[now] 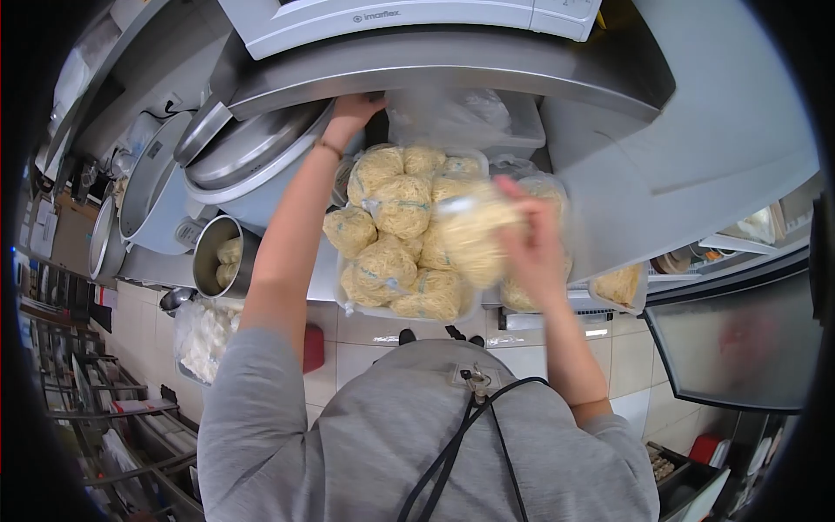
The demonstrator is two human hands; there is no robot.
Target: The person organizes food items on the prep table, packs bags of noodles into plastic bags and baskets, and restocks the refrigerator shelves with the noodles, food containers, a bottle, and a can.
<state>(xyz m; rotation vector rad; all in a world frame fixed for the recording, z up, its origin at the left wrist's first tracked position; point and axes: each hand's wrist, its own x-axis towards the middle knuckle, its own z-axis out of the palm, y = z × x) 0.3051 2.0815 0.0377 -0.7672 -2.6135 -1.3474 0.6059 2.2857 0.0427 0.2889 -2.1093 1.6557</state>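
Bagged bundles of yellow noodles (400, 206) are heaped in a clear plastic tub (472, 306) in front of my body. My right hand (532, 239) holds one noodle bag (474, 235), blurred by motion, over the right side of the heap. Beyond the tub's left back corner, my left hand (358, 108) reaches beneath the steel shelf; its fingers are partly hidden there. More noodle bags (522, 294) lie in a second container just right of the tub.
Above is a steel shelf (452, 74) bearing a white appliance (409, 19). At left stand a large lidded pot (261, 143) and a metal pot (207, 270) holding noodle bags. A lidded plastic box (526, 122) sits behind the tub. An open glass door (731, 322) is at right.
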